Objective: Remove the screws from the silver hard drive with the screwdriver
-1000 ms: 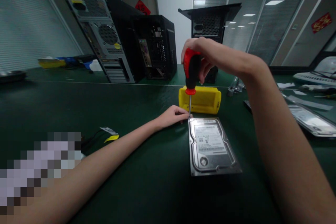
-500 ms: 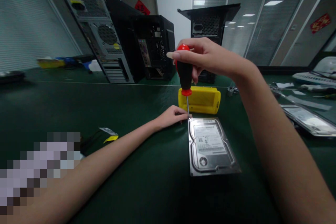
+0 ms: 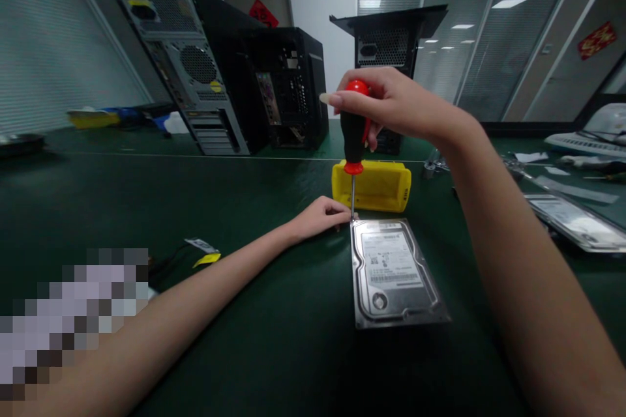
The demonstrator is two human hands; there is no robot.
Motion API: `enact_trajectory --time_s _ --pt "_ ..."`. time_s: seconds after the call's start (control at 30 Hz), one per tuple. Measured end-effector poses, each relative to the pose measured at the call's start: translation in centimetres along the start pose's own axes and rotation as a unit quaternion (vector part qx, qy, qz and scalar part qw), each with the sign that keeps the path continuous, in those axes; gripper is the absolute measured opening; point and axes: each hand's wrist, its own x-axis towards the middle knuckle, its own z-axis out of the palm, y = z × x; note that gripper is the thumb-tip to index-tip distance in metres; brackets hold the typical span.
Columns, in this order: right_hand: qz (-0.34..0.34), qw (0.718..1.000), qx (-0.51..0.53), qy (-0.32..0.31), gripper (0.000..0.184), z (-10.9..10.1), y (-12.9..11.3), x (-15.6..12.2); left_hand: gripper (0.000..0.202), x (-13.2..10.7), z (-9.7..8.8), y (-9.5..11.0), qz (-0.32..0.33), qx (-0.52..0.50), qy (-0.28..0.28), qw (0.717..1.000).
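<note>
A silver hard drive [image 3: 391,293] lies label up on the dark green table. My right hand [image 3: 386,99] is wrapped round the black and red handle of a screwdriver [image 3: 353,137] held nearly upright. The screwdriver's tip meets the drive's far left corner; whether a screw is under it is too small to tell. At that same corner my left hand [image 3: 319,216] grips the drive's far edge, its fingers curled and partly hidden. Just beyond the drive stands a yellow plastic bin [image 3: 384,184], tipped with its open side towards me.
Black computer cases [image 3: 229,58] stand along the back left, and another case [image 3: 386,39] is behind my right hand. To the right lies a second drive [image 3: 577,218] near scattered tools and paper strips. A cable with a yellow tag [image 3: 207,259] rests by my left forearm.
The screwdriver handle and my right hand have shifted slightly to the right, so the shaft stands more upright. Its tip stays at the corner. My left hand and the hard drive hold still.
</note>
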Motion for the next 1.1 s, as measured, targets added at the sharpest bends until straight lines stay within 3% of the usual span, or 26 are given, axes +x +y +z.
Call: enact_trajectory --time_s 0.27,0.5,0.67,0.77,0.93,1.1 --pt "0.017 0.995 -0.09 0.04 0.043 -0.4 -0.7 -0.6 0.036 -0.1 -0.1 0.1 -0.003 0.001 -0.002 1.0" --pt "-0.07 0.988 -0.119 0.064 0.03 0.0 -0.4 -0.2 0.034 0.1 0.1 0.0 0.001 0.0 0.003 1.0" --pt "-0.056 0.983 -0.151 0.082 0.042 0.2 -0.3 -0.2 0.034 0.1 0.1 0.2 0.002 -0.004 0.001 1.0" --pt "-0.029 0.994 -0.094 0.044 0.049 -0.1 -0.6 -0.6 0.033 0.0 0.1 0.2 0.002 -0.007 -0.002 1.0" --pt "0.012 0.999 -0.022 -0.029 0.037 -0.6 -1.0 -0.9 0.033 0.0 0.0 0.2 0.003 -0.006 0.0 1.0" --pt "0.007 0.998 0.001 -0.061 0.037 -0.9 -1.2 -1.0 0.032 0.0 0.1 0.0 0.004 -0.009 0.002 1.0"
